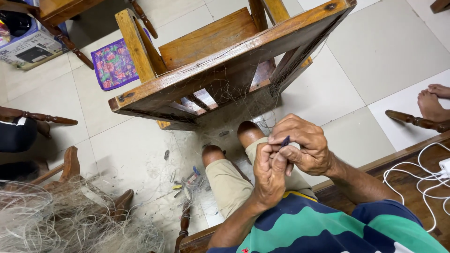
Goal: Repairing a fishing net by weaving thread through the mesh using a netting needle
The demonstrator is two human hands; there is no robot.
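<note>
Above our knees, just in front of the striped green and navy shirt [328, 225], our two hands meet around a small dark, narrow netting needle [285, 140]. Our right hand [307, 145] curls over it from the right, its grip pressed together, thumb and forefinger pinching the needle near its upper end. Our left hand [269, 171] rises from below with its fingers closed and its fingertips touching the right hand's; whether it pinches the needle itself or a fine strand we cannot tell, as the knuckles hide the contact.

The needle stands nearly upright, tilted slightly, its long axis running from our lap toward the overturned brown wooden chair frame [225, 61] ahead. Only its dark tip shows between the fingers. The right hand is the nearer to it, holding it outright, with the left just beneath.

From the chair frame a fine pale fishing net [234, 103] hangs down toward our knees, so the mesh lies straight ahead of and slightly above the needle's tip. A heaped bundle of the same pale net [70, 220] rests on the tiled floor [131, 150], well apart to our left.
</note>
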